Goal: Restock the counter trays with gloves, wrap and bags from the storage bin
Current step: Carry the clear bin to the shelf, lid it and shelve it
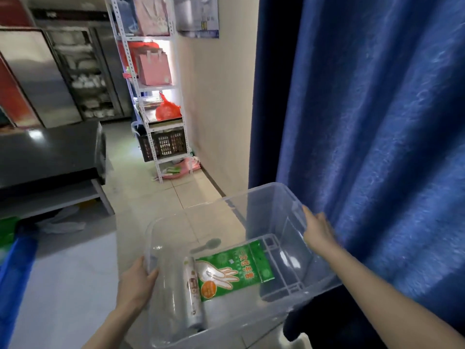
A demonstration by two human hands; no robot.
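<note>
Figure: one clear storage bin [261, 187] held in two hands beside one blue curtain [377, 122].
We count two grips. The left hand [137, 285] curls its fingers over the left rim, and the right hand [318, 231] clasps the right rim. On the bin's floor we count one green glove pack [234, 270], one wrap roll [192, 285] just beside it, and one pale spoon [206, 245].
</note>
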